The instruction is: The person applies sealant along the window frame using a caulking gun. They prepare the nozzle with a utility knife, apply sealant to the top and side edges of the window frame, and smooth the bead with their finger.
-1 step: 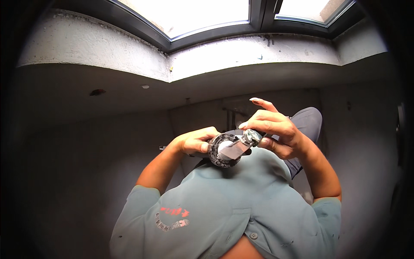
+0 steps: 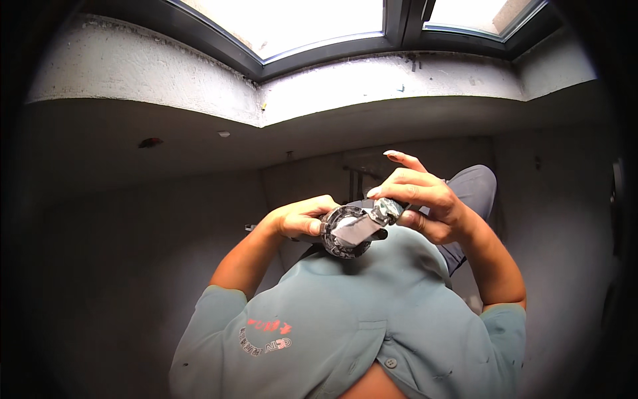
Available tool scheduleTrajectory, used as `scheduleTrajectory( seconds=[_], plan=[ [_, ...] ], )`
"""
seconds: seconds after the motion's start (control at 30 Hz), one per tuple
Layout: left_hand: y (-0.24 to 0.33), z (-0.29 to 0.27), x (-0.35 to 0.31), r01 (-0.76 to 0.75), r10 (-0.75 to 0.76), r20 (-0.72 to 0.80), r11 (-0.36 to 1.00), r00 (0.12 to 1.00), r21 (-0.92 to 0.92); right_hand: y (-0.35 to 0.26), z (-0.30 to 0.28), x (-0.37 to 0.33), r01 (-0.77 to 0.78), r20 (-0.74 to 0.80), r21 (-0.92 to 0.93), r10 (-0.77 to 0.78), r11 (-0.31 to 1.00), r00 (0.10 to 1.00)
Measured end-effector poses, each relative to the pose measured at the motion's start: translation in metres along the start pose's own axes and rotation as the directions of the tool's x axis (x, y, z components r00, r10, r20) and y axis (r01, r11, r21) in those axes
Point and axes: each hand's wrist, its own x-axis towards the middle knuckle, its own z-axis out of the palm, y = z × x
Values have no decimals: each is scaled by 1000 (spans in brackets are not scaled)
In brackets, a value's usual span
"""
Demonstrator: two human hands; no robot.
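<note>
My left hand (image 2: 307, 216) is closed around the side of a round, ring-shaped dark piece (image 2: 332, 247), spattered with white and notched along its rim. Its exact kind I cannot make out. Between the fingers and thumb of my right hand (image 2: 425, 199) is the dirty, whitish-speckled handle end (image 2: 386, 211) of a scraper, the index finger raised. The scraper's flat pale blade (image 2: 359, 229) reaches left across the ring's opening. Whether it touches the inside is hard to tell. Both things are held in front of my belly.
Ahead is a pale, rough plastered window ledge (image 2: 385, 80) under a dark window frame (image 2: 325, 51). Below it stands a shadowed grey wall (image 2: 425, 120). A small dark reddish spot (image 2: 151, 142) shows at the left. My bent knee (image 2: 475, 186) sticks up at the right.
The scraper's blade has shifted slightly, its tip now further left over the ring's opening. My left hand and the ring look unmoved.
</note>
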Motion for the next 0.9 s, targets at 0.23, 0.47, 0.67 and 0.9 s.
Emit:
scheduleTrajectory(
  seconds=[0.23, 0.47, 0.67, 0.9],
  plan=[
    [-3, -10, -4, -93, 93, 66, 996, 993, 1, 0, -14, -3, -115, -38, 154, 122, 981, 992],
    [-9, -8, -6, -55, 56, -30, 997, 998, 47, -16, -28, -9, -198, 87, 242, 182, 950, 979],
    [8, -5, 4, -63, 63, 8, 998, 998, 7, -16, -39, -7, -234, 212, 228, 186, 945, 959],
    [8, 0, 4, -102, 102, -9, 995, 995, 4, -11, -35, -8, -203, 265, 283, 127, 938, 956]
  ],
)
